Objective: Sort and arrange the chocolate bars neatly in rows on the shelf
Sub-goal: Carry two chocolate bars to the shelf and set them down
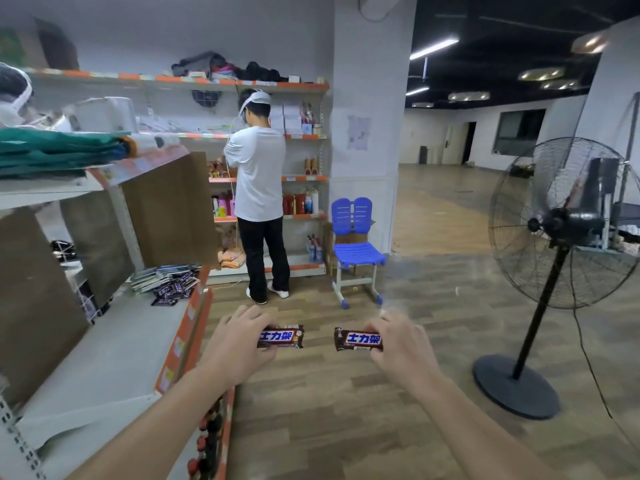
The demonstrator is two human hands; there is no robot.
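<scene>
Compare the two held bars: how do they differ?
The left hand grips the left bar by its left end; the right hand grips the right bar by its right end. The left bar is nearer the shelf than the right bar. Both are brown, same logo.

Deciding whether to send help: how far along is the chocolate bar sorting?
No neat row shows on the white shelf with orange edging. In hand: the left hand grips one brown-wrapped chocolate bar, the right hand a second such bar, both over the wooden floor. Left: the loose heap of dark-wrapped bars at the shelf's far end needs lining up.
</scene>
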